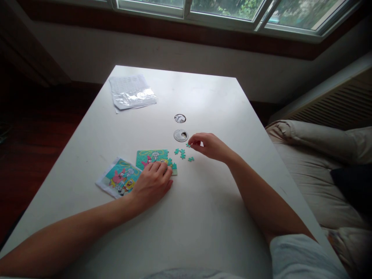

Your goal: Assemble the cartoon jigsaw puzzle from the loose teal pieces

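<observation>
A partly joined cartoon jigsaw puzzle (154,155) lies on the white table, its right edge uneven. My left hand (154,178) rests palm down over the puzzle's lower part, fingers lightly bent and holding nothing I can see. Part of the picture is hidden under it. Just right of the puzzle, several loose teal puzzle pieces (183,156) are scattered. My right hand (207,145) is beyond them, thumb and forefinger pinched on a small teal puzzle piece (188,145). A printed picture sheet (120,176) with matching cartoon figures lies left of the puzzle, partly behind my left hand.
Toward the table's far left corner lies a clear plastic sleeve with papers (132,93). Two round inserts, a holed cap (180,135) and an open hole (180,118), sit mid-table. A cushioned beige seat (308,170) stands on the right, and a window (226,9) is ahead.
</observation>
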### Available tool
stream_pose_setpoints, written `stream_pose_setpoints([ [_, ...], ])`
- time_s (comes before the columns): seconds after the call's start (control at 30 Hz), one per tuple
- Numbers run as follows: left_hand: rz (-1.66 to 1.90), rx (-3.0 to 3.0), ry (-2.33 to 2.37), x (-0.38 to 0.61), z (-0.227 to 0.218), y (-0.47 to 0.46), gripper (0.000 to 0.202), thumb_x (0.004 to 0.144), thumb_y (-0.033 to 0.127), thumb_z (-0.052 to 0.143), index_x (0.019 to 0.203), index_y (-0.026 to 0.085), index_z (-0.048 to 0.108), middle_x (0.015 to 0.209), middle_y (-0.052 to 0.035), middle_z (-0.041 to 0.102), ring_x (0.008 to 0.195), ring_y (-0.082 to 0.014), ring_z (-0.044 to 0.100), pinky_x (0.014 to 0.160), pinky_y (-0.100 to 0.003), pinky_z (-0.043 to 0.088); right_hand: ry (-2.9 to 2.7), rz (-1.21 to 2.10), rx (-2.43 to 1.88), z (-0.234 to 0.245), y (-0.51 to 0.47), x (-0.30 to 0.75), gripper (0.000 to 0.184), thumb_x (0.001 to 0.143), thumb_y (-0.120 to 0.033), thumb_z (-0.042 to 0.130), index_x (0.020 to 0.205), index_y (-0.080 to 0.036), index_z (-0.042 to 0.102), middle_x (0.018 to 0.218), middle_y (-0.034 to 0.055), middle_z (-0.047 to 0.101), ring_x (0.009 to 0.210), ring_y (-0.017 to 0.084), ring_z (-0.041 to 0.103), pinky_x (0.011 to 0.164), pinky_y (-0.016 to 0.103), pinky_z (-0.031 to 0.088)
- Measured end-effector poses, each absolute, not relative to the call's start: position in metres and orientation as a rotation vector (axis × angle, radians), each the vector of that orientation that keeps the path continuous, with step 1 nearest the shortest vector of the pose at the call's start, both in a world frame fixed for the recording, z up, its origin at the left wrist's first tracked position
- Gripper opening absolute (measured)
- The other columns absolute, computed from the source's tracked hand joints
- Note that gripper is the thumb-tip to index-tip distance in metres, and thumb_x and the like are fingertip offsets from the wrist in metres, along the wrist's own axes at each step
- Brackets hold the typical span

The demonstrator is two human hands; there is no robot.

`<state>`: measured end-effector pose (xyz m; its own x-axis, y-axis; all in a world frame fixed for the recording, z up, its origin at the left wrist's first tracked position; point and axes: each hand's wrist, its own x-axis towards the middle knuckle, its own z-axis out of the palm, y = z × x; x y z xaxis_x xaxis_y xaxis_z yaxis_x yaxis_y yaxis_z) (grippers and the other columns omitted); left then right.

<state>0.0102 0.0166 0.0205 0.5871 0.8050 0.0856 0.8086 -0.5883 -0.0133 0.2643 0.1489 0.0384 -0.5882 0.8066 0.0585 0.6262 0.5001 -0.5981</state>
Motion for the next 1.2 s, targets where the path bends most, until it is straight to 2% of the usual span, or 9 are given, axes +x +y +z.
stream_pose_setpoints([
  [0.07,-0.109,-2.753,-1.404,0.010,0.021,0.017,0.022,0.098,0.030,0.052,0.113,0.016,0.061,0.108,-0.0114,0.060,0.104,-0.0292,0.055,0.088,-0.043,0.047,-2.592,0.748,-1.212,0.047,0.145,0.271,0.008,0.085,-0.026,0.066,0.091,-0.024,0.073,0.082,0.0016,0.069,0.072,0.016,0.058,0.065,0.027,0.038],
  [0.17,-0.114,-2.757,-1.402,0.010,0.021,0.017,0.023,0.097,0.030,0.052,0.113,0.016,0.061,0.108,-0.0119,0.060,0.103,-0.0292,0.055,0.087,-0.044,0.047,-2.733,0.733,-1.237,0.048,0.139,0.274,0.010,0.081,-0.029,0.074,0.090,-0.025,0.071,0.081,0.0013,0.069,0.070,0.016,0.056,0.061,0.028,0.033],
  [0.27,-0.114,-2.761,-1.399,0.010,0.022,0.017,0.024,0.098,0.030,0.051,0.115,0.016,0.061,0.110,-0.0122,0.060,0.103,-0.0293,0.055,0.087,-0.044,0.047,-2.702,0.582,-1.357,0.042,0.140,0.273,0.008,0.082,-0.028,0.073,0.087,-0.025,0.068,0.081,0.0020,0.068,0.071,0.017,0.055,0.060,0.028,0.030],
  [0.33,-0.117,-2.761,-1.406,0.010,0.022,0.017,0.024,0.098,0.030,0.052,0.115,0.016,0.061,0.110,-0.0123,0.060,0.103,-0.0292,0.055,0.088,-0.044,0.047,-2.615,0.452,-1.423,0.036,0.144,0.271,0.003,0.087,-0.026,0.067,0.086,-0.024,0.066,0.081,0.0033,0.067,0.073,0.018,0.055,0.062,0.029,0.031],
  [0.4,-0.127,-2.762,-1.410,0.010,0.022,0.017,0.024,0.097,0.030,0.053,0.115,0.016,0.061,0.110,-0.0124,0.061,0.103,-0.0291,0.055,0.087,-0.044,0.047,-2.526,0.394,-1.445,0.031,0.148,0.271,0.005,0.091,-0.025,0.062,0.091,-0.023,0.066,0.083,0.0043,0.067,0.077,0.019,0.056,0.064,0.030,0.033],
  [0.57,-0.118,-2.760,-1.408,0.010,0.022,0.016,0.026,0.097,0.032,0.053,0.116,0.016,0.061,0.111,-0.0125,0.060,0.105,-0.0297,0.055,0.088,-0.044,0.047,-2.462,0.386,-1.449,0.015,0.150,0.266,0.014,0.090,-0.031,0.066,0.102,-0.024,0.068,0.089,0.0049,0.066,0.085,0.021,0.057,0.070,0.031,0.037],
  [0.7,-0.091,-2.760,-1.405,0.011,0.022,0.016,0.027,0.098,0.032,0.051,0.117,0.015,0.060,0.111,-0.0123,0.060,0.105,-0.0300,0.054,0.089,-0.045,0.047,-2.490,0.326,-1.452,0.007,0.147,0.259,0.011,0.090,-0.026,0.064,0.100,-0.023,0.068,0.094,0.0063,0.065,0.090,0.022,0.056,0.073,0.031,0.039],
  [1.0,-0.118,-2.754,-1.407,0.011,0.021,0.016,0.024,0.097,0.032,0.053,0.114,0.017,0.061,0.110,-0.0125,0.060,0.104,-0.0294,0.055,0.088,-0.044,0.047,-2.459,0.488,-1.445,0.007,0.147,0.258,0.008,0.086,-0.022,0.062,0.093,-0.021,0.063,0.091,0.0052,0.062,0.087,0.020,0.055,0.073,0.030,0.039],
  [1.2,-0.104,-2.757,-1.409,0.011,0.022,0.017,0.025,0.098,0.031,0.051,0.116,0.016,0.061,0.110,-0.0121,0.060,0.105,-0.0298,0.054,0.088,-0.044,0.047,-2.322,0.710,-1.349,0.005,0.146,0.254,0.005,0.082,-0.022,0.061,0.087,-0.022,0.059,0.076,-0.0011,0.059,0.068,0.014,0.049,0.064,0.026,0.036],
])
